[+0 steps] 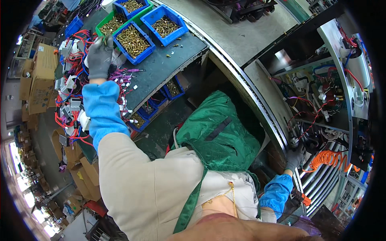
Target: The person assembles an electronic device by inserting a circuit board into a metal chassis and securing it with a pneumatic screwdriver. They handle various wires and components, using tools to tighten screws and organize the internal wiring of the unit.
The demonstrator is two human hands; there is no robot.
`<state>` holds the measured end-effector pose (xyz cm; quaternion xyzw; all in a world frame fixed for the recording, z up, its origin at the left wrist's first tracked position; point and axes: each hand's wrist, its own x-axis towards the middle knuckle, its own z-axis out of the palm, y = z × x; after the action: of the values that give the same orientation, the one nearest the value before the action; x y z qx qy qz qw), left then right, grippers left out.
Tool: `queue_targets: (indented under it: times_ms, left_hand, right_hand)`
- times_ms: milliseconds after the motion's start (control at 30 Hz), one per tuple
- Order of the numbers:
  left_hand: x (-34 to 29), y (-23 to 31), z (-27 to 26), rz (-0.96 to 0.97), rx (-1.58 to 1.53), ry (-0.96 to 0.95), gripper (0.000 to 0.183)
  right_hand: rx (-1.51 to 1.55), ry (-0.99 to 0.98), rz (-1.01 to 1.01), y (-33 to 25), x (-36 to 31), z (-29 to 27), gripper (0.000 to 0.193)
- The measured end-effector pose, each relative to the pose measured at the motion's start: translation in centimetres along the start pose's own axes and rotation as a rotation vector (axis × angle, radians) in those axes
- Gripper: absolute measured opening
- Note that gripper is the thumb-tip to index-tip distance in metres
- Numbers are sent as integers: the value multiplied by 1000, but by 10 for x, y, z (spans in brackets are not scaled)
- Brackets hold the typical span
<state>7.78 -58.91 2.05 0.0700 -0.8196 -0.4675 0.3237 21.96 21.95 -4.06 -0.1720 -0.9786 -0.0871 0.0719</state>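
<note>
My left hand, in a grey glove, reaches over the bench on the left. Its fingers are bent together at the near edge of the green bin of brass-coloured screws; what they hold, if anything, is too small to make out. Beside them stands a blue bin full of similar screws. At the right, my right hand, also gloved, is low beside the metal rail, by the front of an open metal cabinet with wiring inside. Its fingers blend into dark parts there, so their grip cannot be seen.
Another blue screw bin sits at the bench's far edge, near loose screws. Red-wired connectors and purple leads crowd the bench's left. More blue bins are underneath. An orange coiled hose hangs above rollers; cardboard boxes stand left.
</note>
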Motion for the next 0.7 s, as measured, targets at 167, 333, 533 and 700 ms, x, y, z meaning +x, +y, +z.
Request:
queue_targets:
  times_ms: [167,333,533,700]
  left_hand:
    - [-46,53,3,-401,236,-81,20]
    - [-78,63,30,-4,877,-434,15]
    - [-104,64,49,67,1030,-548,18]
    - [-102,51,55,244,1031,-514,11]
  right_hand:
    - [-55,4,-6,6,-2,5,57]
    - [-87,0,24,-6,-1,-4,52]
    - [-248,91,57,-24,-20,-44,54]
    - [51,139,-91,-33,-27,-52,37]
